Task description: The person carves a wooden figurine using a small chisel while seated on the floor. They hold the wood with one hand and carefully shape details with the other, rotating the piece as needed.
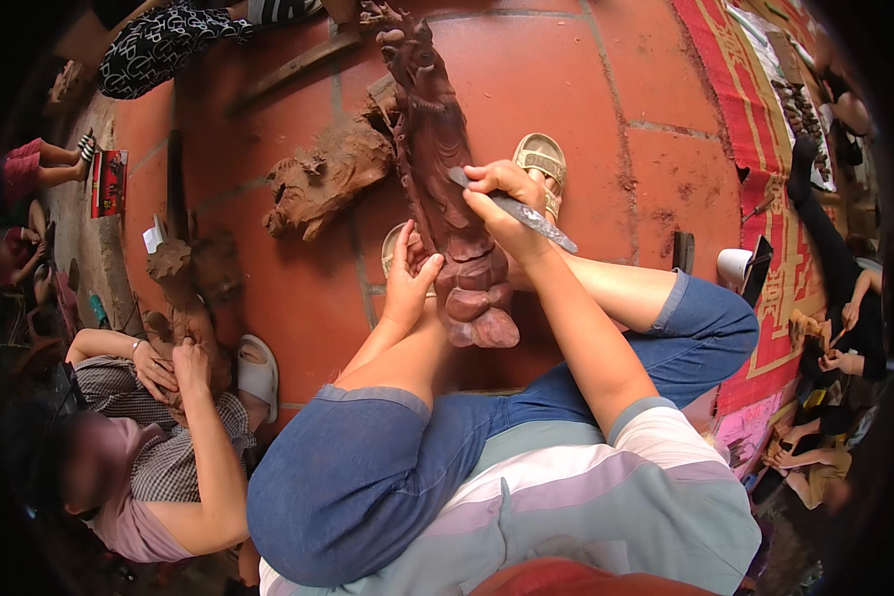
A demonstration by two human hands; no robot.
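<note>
A tall reddish-brown wood carving of a robed, bearded figure stands between my legs, its rounded base nearest me. Beside its lower left edge is my left hand, fingers stretched out and apart, the thumb against the wood. My right hand is closed around a flat grey tool with tapered ends. One end of that tool meets the figure's right side, at mid height. I cannot make out whether it is a blade or a folded abrasive.
A rough brown wood chunk lies left of the carving on red floor tiles. At lower left, a person sits holding another wood piece. A red patterned mat and a white cup are on the right, with more people beyond.
</note>
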